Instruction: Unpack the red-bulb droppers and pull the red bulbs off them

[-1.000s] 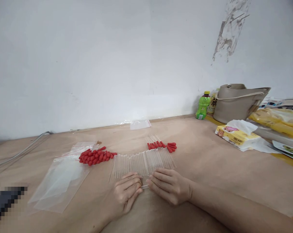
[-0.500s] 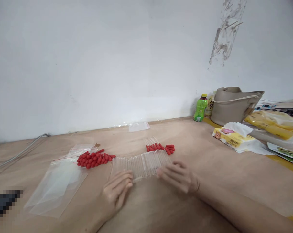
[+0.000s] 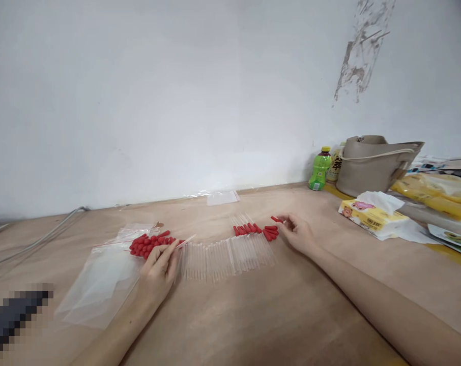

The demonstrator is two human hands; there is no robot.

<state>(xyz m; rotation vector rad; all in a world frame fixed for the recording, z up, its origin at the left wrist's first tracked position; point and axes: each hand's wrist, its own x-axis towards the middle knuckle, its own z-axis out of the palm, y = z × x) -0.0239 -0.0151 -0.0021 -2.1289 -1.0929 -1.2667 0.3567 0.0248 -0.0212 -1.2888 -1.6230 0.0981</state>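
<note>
My left hand (image 3: 160, 264) pinches a thin glass dropper tube (image 3: 186, 241), its tip pointing up and to the right. Between the fingers of my right hand (image 3: 297, 233) is a red rubber bulb (image 3: 277, 219), raised above the table. A row of clear glass tubes (image 3: 223, 259) lies side by side between my hands. Behind it are several tubes fitted with red bulbs (image 3: 247, 229). A few loose red bulbs (image 3: 270, 233) lie near my right hand, and a larger red pile (image 3: 148, 245) sits partly behind my left hand.
Clear zip bags (image 3: 96, 284) lie at the left, and a small bag (image 3: 223, 197) is by the wall. A grey cable (image 3: 51, 231) runs along the left. A tissue box (image 3: 371, 218), green bottle (image 3: 319, 170) and grey-brown bag (image 3: 373, 168) stand at the right.
Both hands have left the near ends of the tube row. The left has moved up and left and now holds a tube; the right has moved up and right and holds a red bulb.
</note>
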